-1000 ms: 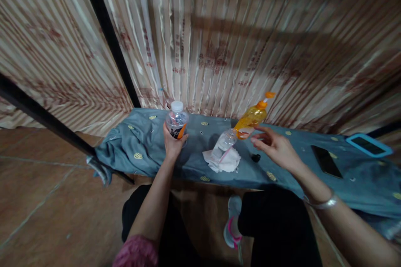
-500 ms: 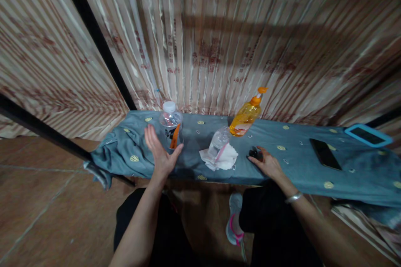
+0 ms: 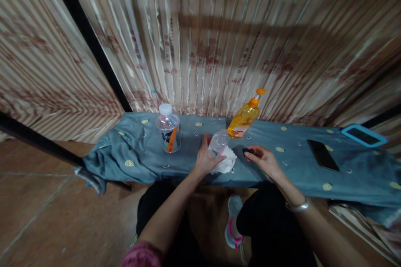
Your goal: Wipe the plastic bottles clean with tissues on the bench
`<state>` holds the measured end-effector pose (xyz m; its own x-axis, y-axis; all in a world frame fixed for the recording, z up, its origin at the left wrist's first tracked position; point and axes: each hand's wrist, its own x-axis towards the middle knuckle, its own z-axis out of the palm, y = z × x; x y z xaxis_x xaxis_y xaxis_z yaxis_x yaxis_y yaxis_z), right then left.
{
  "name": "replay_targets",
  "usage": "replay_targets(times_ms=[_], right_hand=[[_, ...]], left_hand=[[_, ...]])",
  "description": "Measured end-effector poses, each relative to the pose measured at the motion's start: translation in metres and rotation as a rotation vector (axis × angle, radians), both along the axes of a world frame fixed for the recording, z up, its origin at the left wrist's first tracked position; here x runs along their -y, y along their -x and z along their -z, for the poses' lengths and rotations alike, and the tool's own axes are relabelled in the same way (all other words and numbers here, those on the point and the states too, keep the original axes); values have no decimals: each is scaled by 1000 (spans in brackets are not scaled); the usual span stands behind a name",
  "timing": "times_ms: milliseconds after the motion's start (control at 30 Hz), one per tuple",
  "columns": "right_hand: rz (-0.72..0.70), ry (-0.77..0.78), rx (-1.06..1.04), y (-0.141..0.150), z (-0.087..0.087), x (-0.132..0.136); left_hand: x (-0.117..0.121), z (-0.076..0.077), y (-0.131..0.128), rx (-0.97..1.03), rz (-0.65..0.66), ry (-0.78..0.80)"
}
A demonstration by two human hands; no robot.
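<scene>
My left hand [image 3: 207, 159] curls round the near left side of a small clear plastic bottle [image 3: 219, 139], thumb across its front. A crumpled white tissue [image 3: 228, 162] lies under and beside that bottle. Between the thumb and fingers of my right hand [image 3: 262, 159] is a small black object [image 3: 248, 151], low over the cloth; its kind is unclear. Behind the clear bottle stands a pump bottle of yellow-orange liquid [image 3: 243, 119]. Left of my left hand, a larger clear bottle with a white cap and a black-and-orange label [image 3: 169, 129] stands upright.
A patterned blue-grey cloth [image 3: 188, 162] covers the narrow bench. To the right lie a black phone [image 3: 323, 155] and a blue-framed device [image 3: 364, 135]. A striped curtain [image 3: 206, 50] hangs right behind, with a dark pole [image 3: 87, 37] at the left.
My left hand has moved right, from beside the large capped bottle to the small clear bottle. My right hand has lifted the black object slightly and shifted a little left.
</scene>
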<state>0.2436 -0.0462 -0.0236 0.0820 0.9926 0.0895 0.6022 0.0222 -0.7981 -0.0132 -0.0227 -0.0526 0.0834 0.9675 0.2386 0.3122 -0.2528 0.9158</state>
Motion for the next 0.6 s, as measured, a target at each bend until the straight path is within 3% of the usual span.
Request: replay_targets(times_ms=[67, 167, 267, 367, 600], right_hand=[[-59, 25, -292, 16, -26, -1], [-147, -69, -343, 40, -66, -2], [-196, -209, -119, 57, -96, -6], [-327, -217, 141, 66, -116, -12], [-589, -119, 529, 75, -153, -28]], left_hand=[[-4, -2, -4, -4, 4, -1], [-8, -3, -6, -12, 31, -20], [-11, -4, -4, 11, 72, -13], [-12, -5, -2, 49, 95, -10], [-13, -5, -2, 98, 107, -4]])
